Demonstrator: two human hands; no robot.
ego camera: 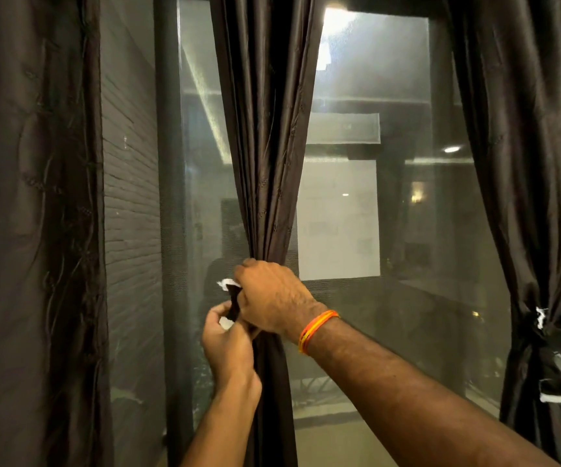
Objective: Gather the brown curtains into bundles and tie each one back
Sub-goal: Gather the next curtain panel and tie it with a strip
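Both forearms reach up from the bottom edge to the middle curtain point(265, 146), which is drawn into a narrow bundle in front of the window point(356, 214). Its pinch sits at waist height, probably so the tie cinches where the folds gather tightest. Right hand point(269, 294), with orange bands at the wrist, wraps the bundle and its grip is closed on the cloth and the dark tie point(233, 299), whose white end pokes out above. Left hand point(225, 338) sits just below, grip closed on the tie's lower white end. Right curtain point(542, 230) already hangs tied back; left curtain point(36, 230) hangs loose
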